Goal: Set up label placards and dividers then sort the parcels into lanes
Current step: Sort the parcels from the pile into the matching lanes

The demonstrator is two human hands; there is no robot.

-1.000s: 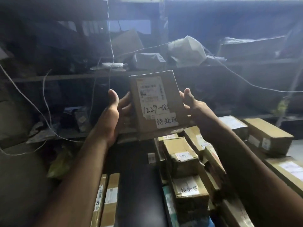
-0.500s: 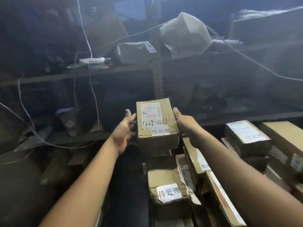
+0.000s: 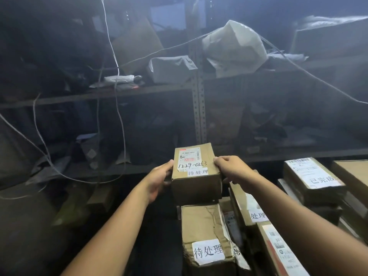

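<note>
While both hands hold it, the small parcel (image 3: 196, 174) stands upright at the far end of a row of brown boxes, close before the dark lower shelf board (image 3: 298, 153). I see the left hand (image 3: 159, 179) on its left side, the fingers curled around the side face and the thumb up near the top edge. The right hand (image 3: 231, 168) takes the top right edge, with the fingers bent over it. So each hand grips one side of the same box. On its top face there is a shipping label, a handwritten number that begins 1229-02, and a white sticker with 待处理. I cannot tell if its bottom rests on something, because the nearer box (image 3: 203, 226) hides that part.

This nearer box is crumpled and lies just in front of the small parcel; it carries a bigger 待处理 sticker (image 3: 208, 251). Beside it on the right some slim boxes (image 3: 242, 204) lean on their edges. Further right, well apart, the labelled parcel (image 3: 312, 182) with 已完成 sits on top of a stack.

Behind, a perforated metal upright (image 3: 198, 108) carries the shelves. On the upper shelf lie a white plastic bag (image 3: 233, 46) and a grey packet (image 3: 171, 69). Thin cords (image 3: 119, 116) hang across the shelves.
</note>
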